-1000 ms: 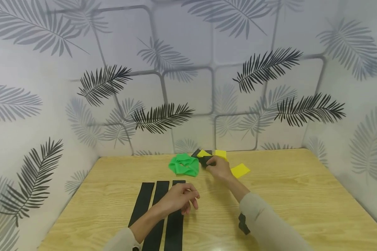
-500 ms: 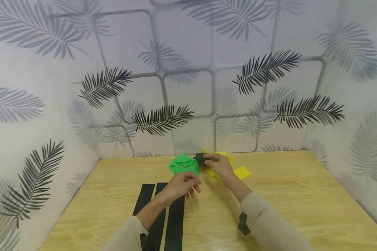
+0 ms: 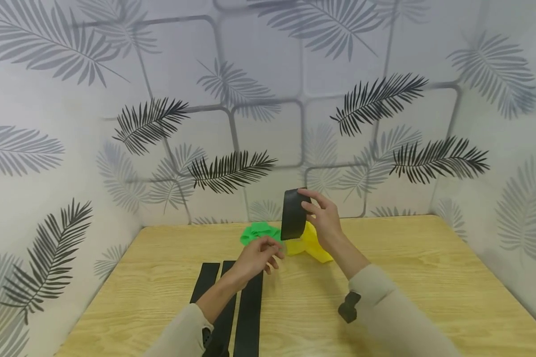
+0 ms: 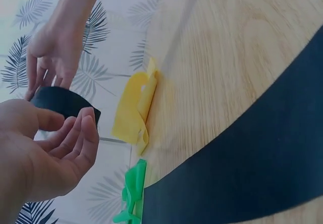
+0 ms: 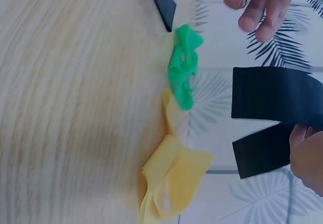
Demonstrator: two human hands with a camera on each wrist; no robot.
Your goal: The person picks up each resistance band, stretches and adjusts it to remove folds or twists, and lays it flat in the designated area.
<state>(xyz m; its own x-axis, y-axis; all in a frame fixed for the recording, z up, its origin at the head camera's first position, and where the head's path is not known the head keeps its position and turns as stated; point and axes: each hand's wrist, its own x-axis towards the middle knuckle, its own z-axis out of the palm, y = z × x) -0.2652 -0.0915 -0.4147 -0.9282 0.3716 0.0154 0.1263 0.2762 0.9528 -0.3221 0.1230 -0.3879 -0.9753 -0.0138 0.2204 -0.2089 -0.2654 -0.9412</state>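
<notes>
A bent black band hangs upright above the table's far side. My right hand pinches it between thumb and fingers. In the right wrist view, two ends of the black band stick out apart from that hand. My left hand hovers lower and to the left with loosely curled fingers. Nothing is between them, and a gap to the black band shows in the right wrist view. Behind the hands lie a crumpled green band and a loosely heaped yellow band.
Several flat black strips lie side by side at the table's left front, partly under my left forearm. The wooden table meets a leaf-patterned wall at its back edge. A small dark device sits at the right cuff.
My right hand has lifted the black band from the far heap, up and toward me. The yellow band has shifted and bunched up. My left hand has moved slightly farther forward.
</notes>
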